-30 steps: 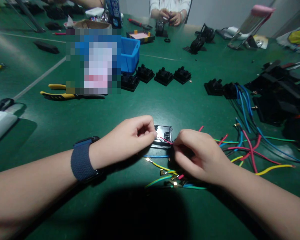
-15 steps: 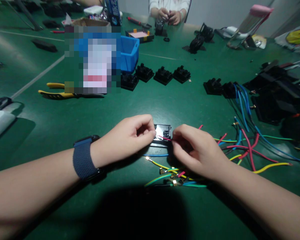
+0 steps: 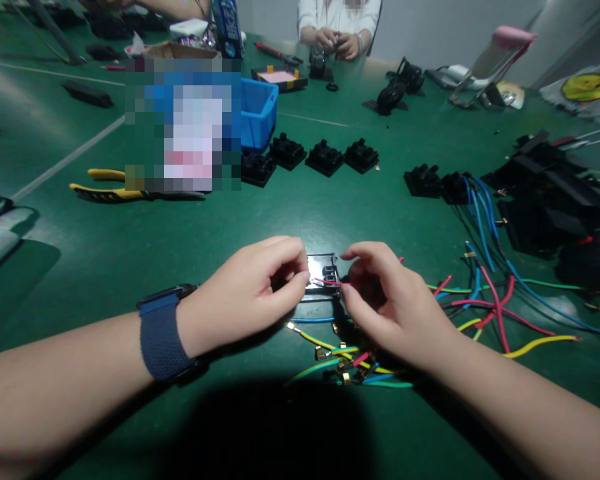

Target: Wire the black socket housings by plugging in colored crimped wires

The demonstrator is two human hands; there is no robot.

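Note:
In front of me lies a small black plastic housing (image 3: 330, 272) with a pale, shiny inside. A thin red wire (image 3: 326, 282) crosses it from side to side. My left hand (image 3: 267, 283) is closed at the housing's left side, thumb and forefinger pinched at the wire's light-coloured end; the fingertips partly hide that end. My right hand (image 3: 393, 300) is at the housing's right edge, with forefinger and thumb apart. Its thumb tip is by the red wire, whose far end is hidden behind that hand. Just below the housing, a blue wire (image 3: 313, 321) lies on the table.
Yellow, green and blue wires with brass terminals (image 3: 346, 379) lie nearest me. More loose wires (image 3: 500, 313) spread rightward. Black sockets (image 3: 325, 157) form a row before a blue bin (image 3: 260, 113). Yellow-handled pliers (image 3: 105, 193) lie left. A co-worker's hands (image 3: 337, 43) are across the table.
My right forefinger has lifted away from the thumb, opening the pinch at the red wire. My left hand keeps its pinch. The view has shifted slightly.

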